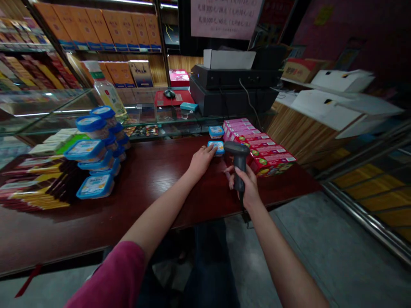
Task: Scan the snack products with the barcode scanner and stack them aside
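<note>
My right hand (244, 185) is wrapped around the handle of a dark grey barcode scanner (239, 160), held upright above the counter with its head at the top. Stretched forward, the fingers of my left hand (202, 161) rest their tips on the near-left part of a small blue-lidded plastic tub (217, 147). Another blue-lidded tub (216, 131) sits just behind it. To the right of these tubs, touching or nearly so, stand rows of pink and red boxes (257, 143), partly covered by the scanner.
Stacked blue-lidded tubs (94, 186) and piled brown-and-yellow packets (38, 182) occupy the left of the dark red counter (150, 171). Behind are a glass display case (150, 112), a clear bottle (107, 92) and a black cash drawer (231, 100). White cartons (324, 107) stand at right.
</note>
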The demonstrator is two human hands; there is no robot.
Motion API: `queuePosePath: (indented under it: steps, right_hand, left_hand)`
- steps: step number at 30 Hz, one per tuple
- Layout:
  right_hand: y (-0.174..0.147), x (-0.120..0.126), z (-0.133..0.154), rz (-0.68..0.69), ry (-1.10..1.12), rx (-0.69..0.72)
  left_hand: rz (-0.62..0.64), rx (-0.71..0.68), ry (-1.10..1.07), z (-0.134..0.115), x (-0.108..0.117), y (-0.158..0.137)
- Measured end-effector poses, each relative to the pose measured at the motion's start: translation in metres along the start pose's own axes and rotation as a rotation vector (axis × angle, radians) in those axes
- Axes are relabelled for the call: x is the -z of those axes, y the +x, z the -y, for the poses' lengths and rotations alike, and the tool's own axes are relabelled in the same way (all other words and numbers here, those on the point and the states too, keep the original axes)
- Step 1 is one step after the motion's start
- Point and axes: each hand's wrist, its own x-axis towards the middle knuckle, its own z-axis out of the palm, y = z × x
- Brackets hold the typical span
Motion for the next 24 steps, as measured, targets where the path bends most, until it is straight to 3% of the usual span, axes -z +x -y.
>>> queuePosePath:
  steps: [6, 14, 19, 24]
  right_hand:
    - [-0.002, -0.001, 0.003, -0.038, -0.002, -0.027]
    - [-0.003, -0.002, 0.003, -0.004, -0.025, -0.022]
    - [-0.008, -0.005, 0.008, 0.014, -0.052, -0.051]
    - [-0.02, -0.038, -0.003, 0.086, 0.049, -0.136]
  left_hand:
    - [-0.068, 0.016, -0.239, 0.016, -0.03, 0.043]
    - [0.054, 0.046, -0.115, 0.003, -0.02, 0.049]
    - [0.017, 0.047, 0.002, -0.006, 0.013, 0.003]
    - [-0.078, 0.016, 0.157, 0.008, 0.084, -0.088]
